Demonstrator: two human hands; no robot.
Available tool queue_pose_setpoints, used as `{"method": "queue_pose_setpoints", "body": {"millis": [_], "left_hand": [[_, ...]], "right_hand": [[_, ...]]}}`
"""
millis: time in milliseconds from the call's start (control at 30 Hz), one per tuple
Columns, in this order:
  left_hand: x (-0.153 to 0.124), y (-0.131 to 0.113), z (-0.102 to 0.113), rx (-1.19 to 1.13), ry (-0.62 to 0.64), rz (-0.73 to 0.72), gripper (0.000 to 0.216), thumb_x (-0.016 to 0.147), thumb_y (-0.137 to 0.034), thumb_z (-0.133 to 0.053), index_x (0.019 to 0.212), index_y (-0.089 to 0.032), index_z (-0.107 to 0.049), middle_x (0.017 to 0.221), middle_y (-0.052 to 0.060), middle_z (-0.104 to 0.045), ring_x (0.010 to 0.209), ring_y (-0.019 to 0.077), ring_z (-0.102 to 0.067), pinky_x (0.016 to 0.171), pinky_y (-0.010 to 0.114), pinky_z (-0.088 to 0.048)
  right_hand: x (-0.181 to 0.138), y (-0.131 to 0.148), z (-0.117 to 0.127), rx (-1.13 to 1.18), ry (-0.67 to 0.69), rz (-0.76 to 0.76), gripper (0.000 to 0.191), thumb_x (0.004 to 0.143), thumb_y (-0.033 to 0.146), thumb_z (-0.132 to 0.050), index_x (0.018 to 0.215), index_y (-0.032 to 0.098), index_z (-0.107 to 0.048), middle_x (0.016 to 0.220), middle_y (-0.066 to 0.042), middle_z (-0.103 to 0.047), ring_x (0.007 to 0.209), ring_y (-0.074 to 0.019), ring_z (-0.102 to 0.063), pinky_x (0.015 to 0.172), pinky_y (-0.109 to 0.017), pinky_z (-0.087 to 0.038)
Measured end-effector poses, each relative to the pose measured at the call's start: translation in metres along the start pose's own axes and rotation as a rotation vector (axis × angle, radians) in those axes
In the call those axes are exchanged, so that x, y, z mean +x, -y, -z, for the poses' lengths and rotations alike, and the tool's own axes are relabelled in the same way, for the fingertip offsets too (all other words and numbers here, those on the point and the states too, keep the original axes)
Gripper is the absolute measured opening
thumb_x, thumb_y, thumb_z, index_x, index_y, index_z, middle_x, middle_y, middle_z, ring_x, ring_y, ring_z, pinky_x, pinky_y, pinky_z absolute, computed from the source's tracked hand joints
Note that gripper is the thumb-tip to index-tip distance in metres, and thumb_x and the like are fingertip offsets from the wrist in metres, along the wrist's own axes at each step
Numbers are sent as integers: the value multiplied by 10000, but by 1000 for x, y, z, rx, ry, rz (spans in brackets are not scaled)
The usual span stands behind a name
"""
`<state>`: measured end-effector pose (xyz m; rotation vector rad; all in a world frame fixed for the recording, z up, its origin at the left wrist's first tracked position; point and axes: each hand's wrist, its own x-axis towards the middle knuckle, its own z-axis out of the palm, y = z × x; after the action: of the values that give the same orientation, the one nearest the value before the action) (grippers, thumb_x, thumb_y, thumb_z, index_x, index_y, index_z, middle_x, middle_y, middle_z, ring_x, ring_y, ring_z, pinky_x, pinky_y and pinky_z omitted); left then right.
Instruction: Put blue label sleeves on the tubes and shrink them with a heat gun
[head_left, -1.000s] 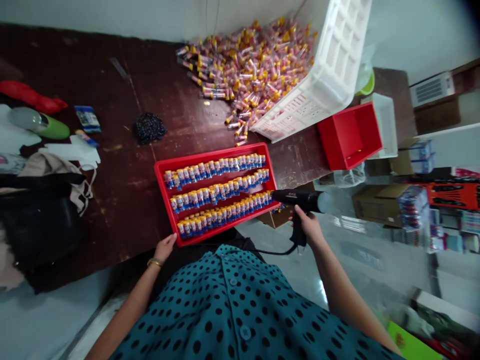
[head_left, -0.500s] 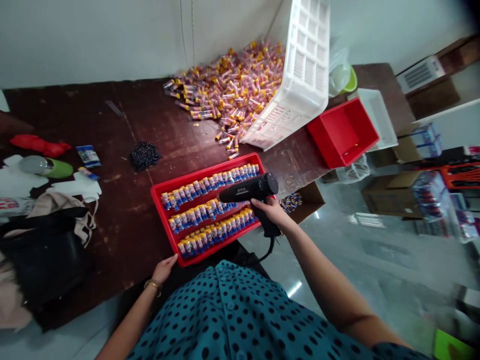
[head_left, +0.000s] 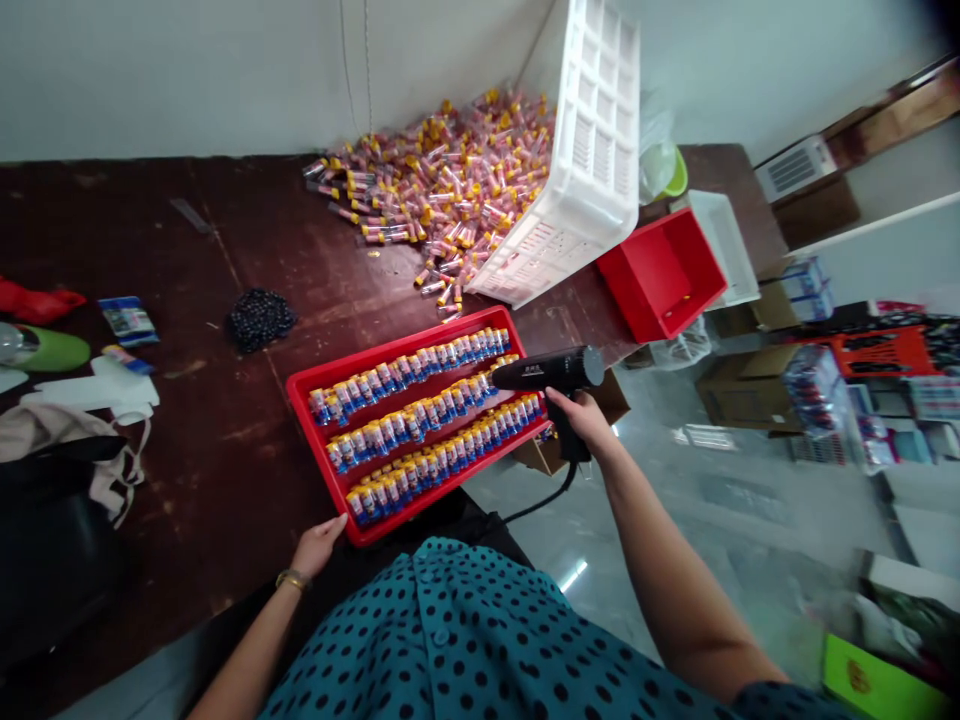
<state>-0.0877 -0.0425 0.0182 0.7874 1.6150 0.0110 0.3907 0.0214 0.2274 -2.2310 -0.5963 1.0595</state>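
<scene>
1. the heat gun (head_left: 547,372) has been drawn back from over the middle of the red tray (head_left: 397,345) to its 3 o'clock end, with the nozzle kept above the tubes (head_left: 420,412).
2. the gun's grip is wrapped by the right hand (head_left: 581,420), fingers curled tight around it.
3. the tray's 7 o'clock corner is touched by the left hand (head_left: 319,545), fingers pressed together.
4. counted: one tray, three rows of tubes, one gun, one white crate (head_left: 592,150) at 1 o'clock.

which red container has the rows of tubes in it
The shallow red tray at the near edge of the table, by the left hand, under the heat gun in the right hand. The deeper red bin beside the white crate looks nearly empty.
</scene>
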Motion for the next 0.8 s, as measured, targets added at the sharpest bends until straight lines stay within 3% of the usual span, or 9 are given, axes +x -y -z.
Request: {"method": "queue_pose_setpoints", "body": {"millis": [133,267,367,533,667,733,800], "left_hand": [[16,-14,-21,-109,37,82,154,780,-277,-672,726,-176,-776,737,32,-774,812,268,-743,769,339,-605],[26,-22,-31,-177,40,139,128,806,-232,-683,776,-135,-761,754,53,-770,766,216,-737,733,303,-608],[27,-24,-32,-211,37,173,98,809,-196,-689,783,-124,-750,798,71,-773,731,196,-730,704,302,-614],[26,-29,-29,-229,37,200,87,793,-188,-714,778,-107,-742,780,81,-767,721,200,-726,677,307,-621],[21,-30,-31,-228,41,207,115,828,-206,-681,819,-107,-740,825,96,-772,767,202,-731,670,278,-611],[17,-26,-30,-228,36,208,147,840,-239,-673,838,-108,-740,895,110,-774,799,198,-732,687,267,-604],[13,-17,-27,-222,19,209,172,845,-262,-664,853,-108,-740,959,118,-770,798,184,-728,696,256,-594]], "right_hand": [[-8,-20,7,-84,-270,54,437,736,584,-675,805,153,-663,712,-105,-717,632,-235,-673,517,-290,-516],[-24,-53,35,18,-162,-96,450,723,584,-696,831,149,-663,625,-77,-694,497,-205,-636,452,-292,-509],[-31,-69,54,69,-264,-133,433,736,571,-692,836,151,-661,650,-82,-704,512,-204,-651,444,-288,-517],[-22,-66,64,84,-191,-137,390,755,531,-690,794,144,-675,742,-116,-725,565,-208,-666,465,-291,-543],[-25,-59,57,-6,-305,-152,370,778,519,-665,770,150,-657,663,-99,-698,528,-190,-638,470,-283,-533],[-43,-57,45,-15,-146,-185,407,781,546,-655,792,140,-660,630,-87,-681,504,-174,-617,464,-271,-512],[-69,-56,28,21,120,-205,449,776,572,-658,836,127,-662,648,-83,-682,508,-160,-605,471,-260,-498]]}}
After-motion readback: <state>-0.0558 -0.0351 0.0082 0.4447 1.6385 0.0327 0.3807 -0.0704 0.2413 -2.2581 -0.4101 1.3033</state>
